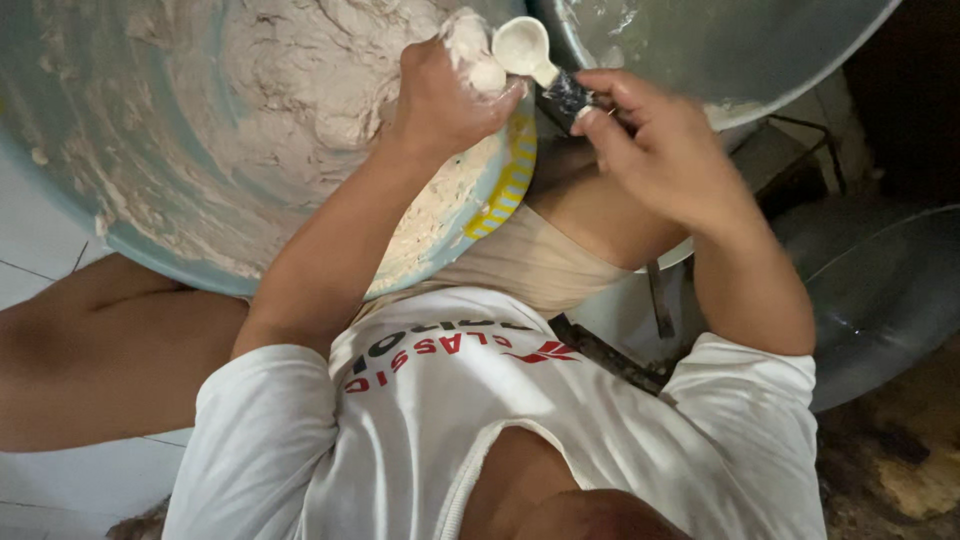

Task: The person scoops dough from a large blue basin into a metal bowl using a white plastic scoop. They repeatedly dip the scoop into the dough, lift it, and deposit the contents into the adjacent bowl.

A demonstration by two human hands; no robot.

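Looking straight down at someone sitting on a white tiled floor (pixel 60 480) with a big light-blue basin (pixel 120 210) between the knees, packed with pale sticky dough (pixel 300 80) that's smeared up the walls. The left hand (pixel 445 95) sits at the basin's near rim, just by the yellow patterned patch, fingers curled together around a lump of dough that's caked onto the fingertips. Touching that lump is a white spoon (pixel 522 45), bowl side up and coated in dough. The right hand (pixel 660 140) is clamped on the spoon's dark handle, thumb and fingers pinched tight near the bowl end. Just behind the right hand there's a metal bowl (pixel 720 50) with a floury film inside, and another grey metal pan (pixel 880 290) lies off to the right on the darker ground.
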